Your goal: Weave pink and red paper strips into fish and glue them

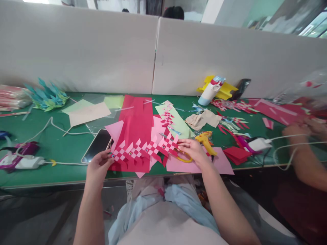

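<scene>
By the front edge of the table [63, 173], our left hand [96, 166] and right hand [194, 152] pinch the woven paper chain [138, 152] at its ends, sensibly: it looks light, easily creased.

A phone [95, 147] is lying just beside my left fingers [105, 156], with a white charger [30, 162] sitting farther left. Beyond my right fingers [184, 145], a white-and-blue bottle [211, 92] is sitting before a yellow holder [228, 90]. Another person's blurred hands [302, 127] are showing well to their right. Past all my fingers, a pale partition [97, 51] is rising.
</scene>
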The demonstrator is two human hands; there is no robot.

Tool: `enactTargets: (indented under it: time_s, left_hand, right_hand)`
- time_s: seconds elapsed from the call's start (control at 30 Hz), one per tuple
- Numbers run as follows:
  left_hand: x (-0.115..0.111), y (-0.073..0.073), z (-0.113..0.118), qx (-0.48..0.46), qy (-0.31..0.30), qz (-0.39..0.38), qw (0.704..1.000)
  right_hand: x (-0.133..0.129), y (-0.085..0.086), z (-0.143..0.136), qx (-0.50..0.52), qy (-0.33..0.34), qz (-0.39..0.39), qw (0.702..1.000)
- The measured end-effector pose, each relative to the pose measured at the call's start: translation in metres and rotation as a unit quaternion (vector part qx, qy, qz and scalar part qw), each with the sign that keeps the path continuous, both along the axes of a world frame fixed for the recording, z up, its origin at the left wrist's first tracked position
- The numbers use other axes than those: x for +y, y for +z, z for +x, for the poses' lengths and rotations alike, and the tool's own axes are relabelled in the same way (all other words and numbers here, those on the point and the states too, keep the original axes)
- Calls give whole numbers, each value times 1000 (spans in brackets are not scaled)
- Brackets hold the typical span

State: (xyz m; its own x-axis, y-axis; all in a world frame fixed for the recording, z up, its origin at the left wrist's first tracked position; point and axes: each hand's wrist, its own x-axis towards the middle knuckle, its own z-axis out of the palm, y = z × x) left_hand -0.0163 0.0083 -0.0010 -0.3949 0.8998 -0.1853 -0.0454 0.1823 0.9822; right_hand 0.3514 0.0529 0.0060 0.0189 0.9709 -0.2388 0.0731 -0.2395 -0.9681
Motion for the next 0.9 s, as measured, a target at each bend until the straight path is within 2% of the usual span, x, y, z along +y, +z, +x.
enactTargets:
  time_s: [0.57, 0.7, 0.8, 0.9]
  left_hand:
    - [3, 2, 3, 36, 7, -9, 999]
    - [3, -2, 0, 57, 1, -14, 998]
    - [3, -7, -4, 96, -14, -11, 995]
    - [1, -6, -5, 198, -32, -23, 979]
  right_hand:
    - [-4, -2, 5, -11, 18, -24, 999]
    - [-5, -1, 5, -15, 26, -27, 999]
    - [-4, -1, 6, -3, 21, -25, 999]
    - [-2, -3, 8, -3, 10, -23, 1000]
